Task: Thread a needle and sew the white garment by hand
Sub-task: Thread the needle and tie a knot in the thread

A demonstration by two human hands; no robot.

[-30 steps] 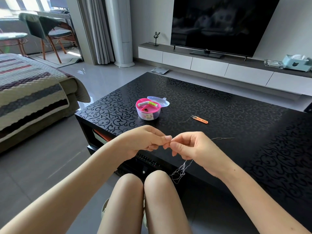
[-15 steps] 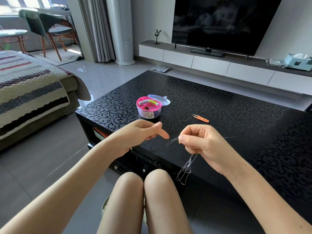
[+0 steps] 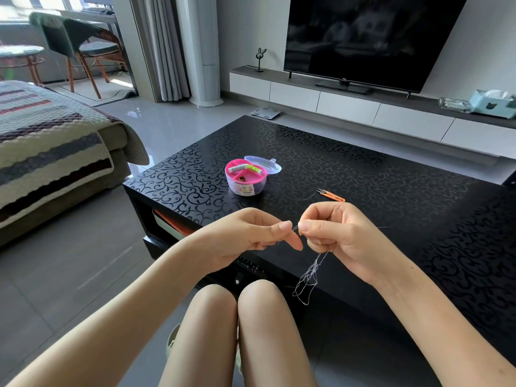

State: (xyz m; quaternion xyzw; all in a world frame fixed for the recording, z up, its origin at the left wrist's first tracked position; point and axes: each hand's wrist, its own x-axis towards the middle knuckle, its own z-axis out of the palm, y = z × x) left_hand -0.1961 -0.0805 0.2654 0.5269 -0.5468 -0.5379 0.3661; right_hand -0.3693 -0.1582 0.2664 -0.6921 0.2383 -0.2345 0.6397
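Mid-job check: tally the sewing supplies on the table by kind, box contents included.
Pink sewing box: 1
Clear lid: 1
Spools: 2, white spool and green spool
Small brown item, unidentifiable: 1
Orange snips: 1
Total: 6

Bare arms (image 3: pixel 111 317), bare knees (image 3: pixel 237 303), pale slipper (image 3: pixel 171 340)

On the bench (image 3: pixel 363 169), the sewing box (image 3: pixel 245 181) sits at centre frame, its lid (image 3: pixel 266 164) just behind it to the right, and the snips (image 3: pixel 331 195) lie further right. In the lower centre, before the bench's near edge, the left hand (image 3: pixel 245 238) and right hand (image 3: pixel 343 236) meet, a thread (image 3: pixel 308 275) pinched between them and hanging below the right hand. A television (image 3: pixel 363 37) stands on a cabinet (image 3: pixel 391 113) across the top, a sofa (image 3: pixel 50 152) at far left.
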